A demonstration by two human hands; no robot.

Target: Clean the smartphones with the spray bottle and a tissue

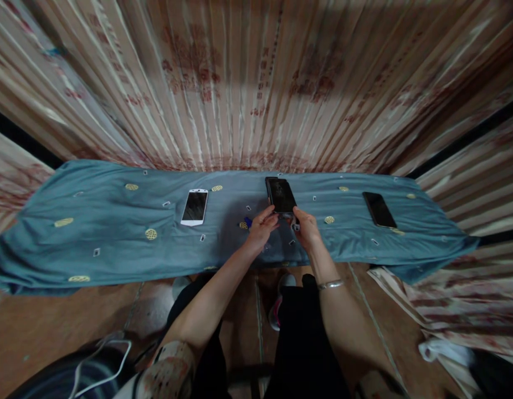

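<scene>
Head camera, looking forward and down: I see my two bare hands meeting over a long table covered by a blue cloth [115,221], with a striped curtain [256,83] hanging behind it. Between them I hold a black phone [281,194], which sits near the middle of the table's length and closer to its far edge than its near one. The phone's long axis runs away from me toward the curtain, leaning slightly left at the top, and its dark screen faces up. Its near end is toward my fingers, so the whole body of the phone lies beyond my fingertips, farther from me. My left hand [261,226] pinches the near left corner with fingers drawn narrow around the edge. My right hand [307,227] closes on the near right corner the same way; a bracelet [330,284] circles that wrist. Both hands are about equally near the phone, one at each side of its near end. I cannot tell whether the phone rests on the cloth or is lifted a little above it. A white phone [194,206] lies flat on the cloth well to the left, apart from my hands. Another dark phone [379,209] lies flat toward the right end. Small yellow discs and tiny pale chips are scattered over the cloth.
</scene>
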